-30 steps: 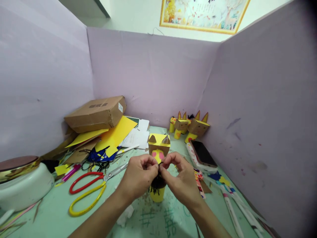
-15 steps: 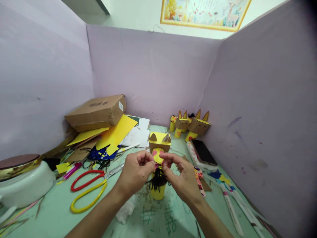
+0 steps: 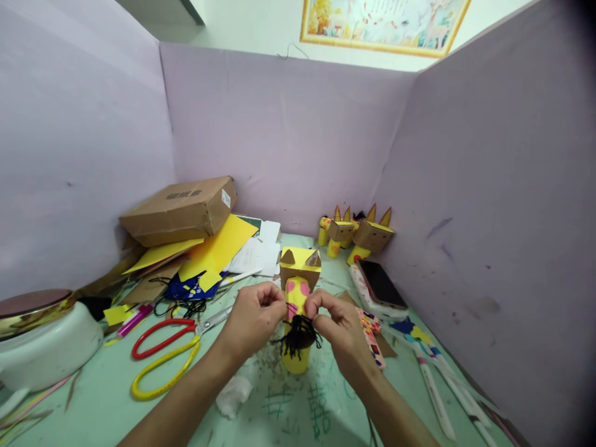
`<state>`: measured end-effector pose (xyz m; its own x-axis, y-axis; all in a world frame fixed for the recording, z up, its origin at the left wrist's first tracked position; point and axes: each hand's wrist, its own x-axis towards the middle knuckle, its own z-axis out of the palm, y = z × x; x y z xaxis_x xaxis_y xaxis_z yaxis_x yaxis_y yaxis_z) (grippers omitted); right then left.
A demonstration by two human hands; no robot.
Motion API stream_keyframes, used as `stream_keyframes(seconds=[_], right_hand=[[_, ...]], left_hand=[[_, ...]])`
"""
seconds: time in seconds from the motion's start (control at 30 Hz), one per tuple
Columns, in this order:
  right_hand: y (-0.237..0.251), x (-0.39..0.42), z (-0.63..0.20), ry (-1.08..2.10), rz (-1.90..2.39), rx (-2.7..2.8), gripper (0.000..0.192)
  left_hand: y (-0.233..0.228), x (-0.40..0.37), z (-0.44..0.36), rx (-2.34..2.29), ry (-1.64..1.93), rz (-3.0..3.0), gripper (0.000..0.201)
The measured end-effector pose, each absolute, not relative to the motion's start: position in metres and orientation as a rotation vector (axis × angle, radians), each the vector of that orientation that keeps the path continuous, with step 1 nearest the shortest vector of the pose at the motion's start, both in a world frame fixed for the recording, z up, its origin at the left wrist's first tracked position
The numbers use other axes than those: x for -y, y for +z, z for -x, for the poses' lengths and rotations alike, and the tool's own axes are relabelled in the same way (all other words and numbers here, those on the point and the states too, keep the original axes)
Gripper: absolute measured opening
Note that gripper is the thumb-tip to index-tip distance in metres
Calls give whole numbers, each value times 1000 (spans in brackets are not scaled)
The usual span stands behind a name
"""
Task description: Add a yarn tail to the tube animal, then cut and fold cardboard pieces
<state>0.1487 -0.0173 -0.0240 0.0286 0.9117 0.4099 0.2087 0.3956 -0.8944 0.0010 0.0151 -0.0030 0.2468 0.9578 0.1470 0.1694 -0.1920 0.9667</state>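
Observation:
A small yellow paper-tube animal figure (image 3: 298, 286) with pink spots and a brown cardboard head stands in front of me on the table. Black yarn (image 3: 298, 338) hangs in a tuft across its lower body, loose ends spreading out. At the figure's left side, my left hand (image 3: 257, 323) is closed in a pinch at the upper end of the yarn. My right hand (image 3: 338, 329) pinches the yarn from the other side, thumb against forefinger. The exact strands between the fingertips are partly hidden.
Red-and-yellow-handled scissors (image 3: 167, 357) lie left of my hand, near a white pot (image 3: 46, 347). Behind are a cardboard box (image 3: 179, 211) and yellow paper (image 3: 223, 245). To the right are a phone (image 3: 380, 284), markers (image 3: 435, 391) and finished figures (image 3: 372, 236).
My fingers have parted slightly at the yarn, my right fingertips shifting a little right and down. More of the figure's spotted neck shows between the hands.

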Motion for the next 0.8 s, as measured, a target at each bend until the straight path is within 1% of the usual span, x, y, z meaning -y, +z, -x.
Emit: stream_keyframes(seconds=[0.13, 0.23, 0.3, 0.43, 0.57, 0.8], right_hand=[[-31, 12, -152, 1021, 911, 1360, 4], [-33, 10, -153, 1080, 860, 1340, 1], [-31, 10, -153, 1054, 875, 1362, 5], [-25, 13, -150, 925, 952, 1417, 12], [-22, 14, -149, 819, 994, 1454, 11], [-19, 17, -147, 735, 1017, 1499, 13]], left_hand=[[-6, -17, -2, -1146, 979, -1609, 9], [-2, -14, -1, -1136, 977, -1598, 8], [2, -11, 1, -1068, 1009, -1577, 9], [7, -5, 3, -877, 990, -1574, 20], [9, -1, 0, -944, 986, -1692, 18], [5, -5, 0, -964, 1049, -1649, 14]])
